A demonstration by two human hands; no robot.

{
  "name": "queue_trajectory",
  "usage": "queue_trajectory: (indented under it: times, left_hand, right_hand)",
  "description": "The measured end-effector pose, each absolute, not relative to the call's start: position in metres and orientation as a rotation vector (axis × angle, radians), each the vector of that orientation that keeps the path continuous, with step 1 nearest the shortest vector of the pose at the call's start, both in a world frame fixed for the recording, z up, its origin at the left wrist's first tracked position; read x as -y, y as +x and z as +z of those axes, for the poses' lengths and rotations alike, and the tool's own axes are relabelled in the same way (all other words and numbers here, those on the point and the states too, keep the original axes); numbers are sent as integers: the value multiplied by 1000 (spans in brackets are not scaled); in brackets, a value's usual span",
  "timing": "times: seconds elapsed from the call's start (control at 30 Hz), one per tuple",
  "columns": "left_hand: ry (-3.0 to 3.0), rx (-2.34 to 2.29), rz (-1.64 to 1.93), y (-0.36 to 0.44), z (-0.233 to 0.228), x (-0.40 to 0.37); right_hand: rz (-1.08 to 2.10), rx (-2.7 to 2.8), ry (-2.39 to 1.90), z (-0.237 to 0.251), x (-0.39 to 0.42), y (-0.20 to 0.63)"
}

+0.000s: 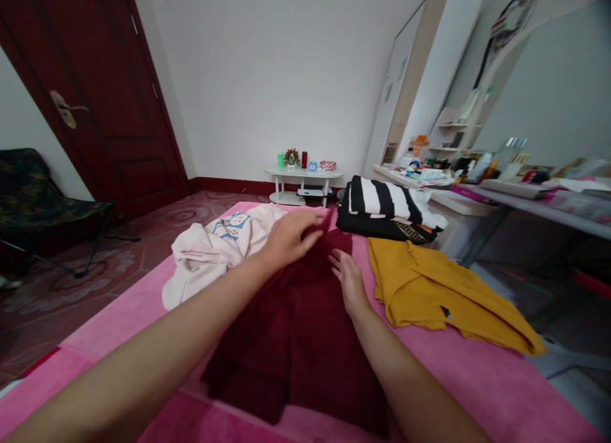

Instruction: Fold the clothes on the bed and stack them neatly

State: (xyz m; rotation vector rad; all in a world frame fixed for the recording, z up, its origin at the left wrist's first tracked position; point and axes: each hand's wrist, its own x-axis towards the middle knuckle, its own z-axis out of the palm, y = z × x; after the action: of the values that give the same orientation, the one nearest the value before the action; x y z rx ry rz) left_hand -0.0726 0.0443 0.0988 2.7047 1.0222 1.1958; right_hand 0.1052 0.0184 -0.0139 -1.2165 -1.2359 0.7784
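Note:
A dark maroon garment (317, 328) lies in front of me on the pink bedspread (112, 325), its two long panels spread toward me. At its far end, my left hand (292, 236) has its fingers and thumb closed around a raised bit of the cloth, slightly blurred. My right hand (348, 279) rests against the garment's right side, with its fingers apart. To the left is a crumpled pale pink top (205, 255) with a blue print. A mustard yellow garment (429, 284) lies flat to the right.
Folded clothes, with a black-and-white striped one (382, 198) on top, sit at the bed's far right. Beyond stands a small white table (305, 173) with a flower pot and cups. A cluttered dressing table (443, 198) is at right, a camouflage folding chair (48, 198) at left.

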Motion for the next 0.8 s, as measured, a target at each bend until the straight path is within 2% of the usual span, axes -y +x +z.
queue_trajectory:
  times: [0.07,0.17,0.3,0.53,0.67,0.8]
  left_hand:
    - [2863,-638,869,-68,84,-11]
    - [2802,-501,656,-74,46,20]
    - [2608,-661,825,-82,18,31]
    - [2550,-1136,1168,-81,18,26]
    - [2257,-1307,1252,-93,2,4]
    - [1941,-1290,1235,-104,-12,-14]
  right_hand:
    - [845,1035,-1171,-15,-19,121]
    - [884,988,-1189,-15,-20,135]
    - [786,1111,-1231,-12,-21,134]
    - [337,1316,-1485,-1,-13,134]
    - [383,1498,-1708,11,-5,131]
    - [292,1617,-1903,8,0,121]
